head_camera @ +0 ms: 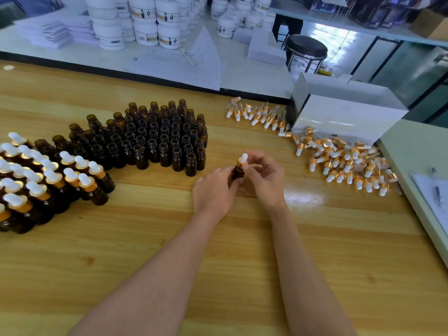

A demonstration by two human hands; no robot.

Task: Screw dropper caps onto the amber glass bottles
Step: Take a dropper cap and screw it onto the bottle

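My left hand (pixel 214 190) grips a small amber glass bottle (pixel 238 172) at the middle of the wooden table (pixel 218 251). On the bottle's neck sits a dropper cap (pixel 243 160) with a gold collar and a white bulb, and my right hand (pixel 265 177) pinches it with the fingertips. Several open amber bottles (pixel 160 138) stand in rows to the left. Capped bottles (pixel 43 180) are grouped at the far left. Loose dropper caps (pixel 344 161) lie heaped on the right.
A white cardboard box (pixel 339 110) lies tipped at the back right beside the caps. A grey-green board with paper and pens (pixel 436 190) covers the right edge. White jars (pixel 145 23) and papers crowd the bench behind, near a black stool (pixel 306 48).
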